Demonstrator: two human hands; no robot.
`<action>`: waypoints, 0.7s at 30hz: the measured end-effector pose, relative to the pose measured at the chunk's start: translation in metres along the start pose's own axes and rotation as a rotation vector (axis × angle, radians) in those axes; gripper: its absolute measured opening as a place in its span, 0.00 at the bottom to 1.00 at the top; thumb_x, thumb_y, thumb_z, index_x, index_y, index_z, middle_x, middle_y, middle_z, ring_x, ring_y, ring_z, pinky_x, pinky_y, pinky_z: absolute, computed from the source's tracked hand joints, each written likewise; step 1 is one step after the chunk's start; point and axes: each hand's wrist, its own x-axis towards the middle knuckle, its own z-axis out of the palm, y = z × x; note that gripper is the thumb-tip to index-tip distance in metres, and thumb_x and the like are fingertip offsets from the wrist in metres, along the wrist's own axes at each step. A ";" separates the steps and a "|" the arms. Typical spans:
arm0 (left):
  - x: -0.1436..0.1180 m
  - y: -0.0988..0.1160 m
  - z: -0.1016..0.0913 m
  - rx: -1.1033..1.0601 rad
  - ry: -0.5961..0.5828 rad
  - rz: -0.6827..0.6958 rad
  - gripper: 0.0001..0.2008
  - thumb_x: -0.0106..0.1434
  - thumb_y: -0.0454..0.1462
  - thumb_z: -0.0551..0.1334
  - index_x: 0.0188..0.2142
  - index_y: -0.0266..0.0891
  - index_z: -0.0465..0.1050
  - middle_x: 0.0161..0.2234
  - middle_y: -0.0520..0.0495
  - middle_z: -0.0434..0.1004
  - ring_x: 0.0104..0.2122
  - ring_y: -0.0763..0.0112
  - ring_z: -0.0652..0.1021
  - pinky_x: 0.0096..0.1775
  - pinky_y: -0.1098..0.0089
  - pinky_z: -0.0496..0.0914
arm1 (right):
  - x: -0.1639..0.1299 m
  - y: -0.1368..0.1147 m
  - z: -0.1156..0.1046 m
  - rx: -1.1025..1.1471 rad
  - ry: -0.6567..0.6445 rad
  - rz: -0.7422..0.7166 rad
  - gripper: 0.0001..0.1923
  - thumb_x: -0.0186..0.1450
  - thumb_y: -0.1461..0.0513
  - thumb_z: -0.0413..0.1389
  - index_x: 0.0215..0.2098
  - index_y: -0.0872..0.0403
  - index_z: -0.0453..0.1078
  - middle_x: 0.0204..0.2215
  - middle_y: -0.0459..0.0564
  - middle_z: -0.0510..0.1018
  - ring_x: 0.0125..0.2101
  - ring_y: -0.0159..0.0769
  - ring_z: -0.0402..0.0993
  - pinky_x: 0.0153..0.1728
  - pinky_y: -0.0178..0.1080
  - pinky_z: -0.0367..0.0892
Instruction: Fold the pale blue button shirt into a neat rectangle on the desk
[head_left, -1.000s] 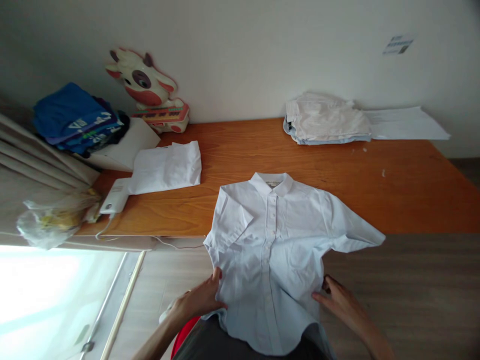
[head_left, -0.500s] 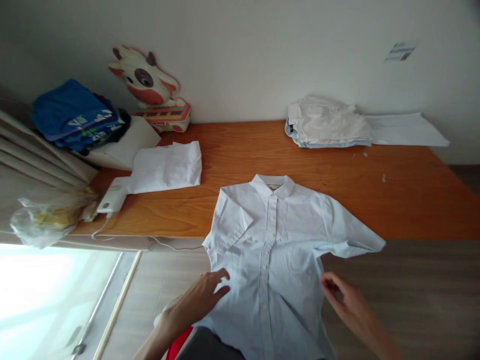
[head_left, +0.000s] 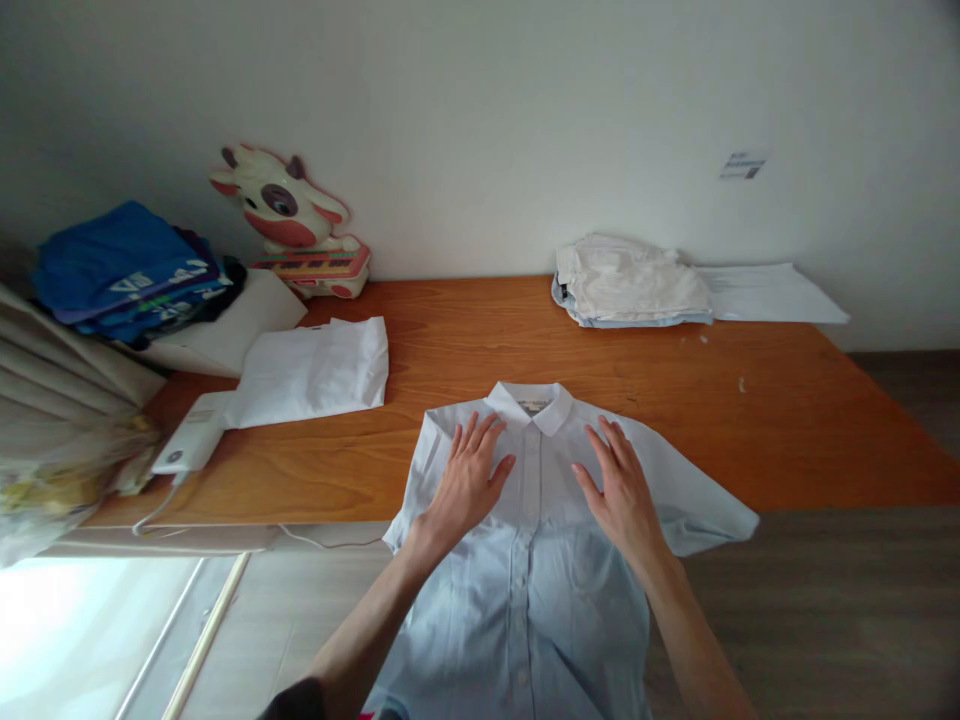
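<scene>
Both my hands have come up from the shirt's hem to its chest: my left hand (head_left: 466, 478) and right hand (head_left: 619, 486) now lie flat on the pale blue shirt (head_left: 534, 540), fingers spread and released, grasping nothing, either side of the button line just below the collar. The shirt's top rests on the worktop (head_left: 480, 340); its lower half hangs over the near edge. Beyond the collar the wood is bare; a folded white cloth (head_left: 309, 370) lies to the shirt's left.
</scene>
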 end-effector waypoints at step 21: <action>0.126 -0.049 0.036 0.306 -0.039 0.030 0.33 0.80 0.51 0.51 0.77 0.40 0.55 0.79 0.38 0.52 0.80 0.46 0.47 0.77 0.38 0.41 | 0.129 0.042 0.055 -0.259 -0.228 -0.094 0.34 0.81 0.50 0.44 0.79 0.58 0.55 0.79 0.59 0.53 0.79 0.57 0.42 0.77 0.65 0.41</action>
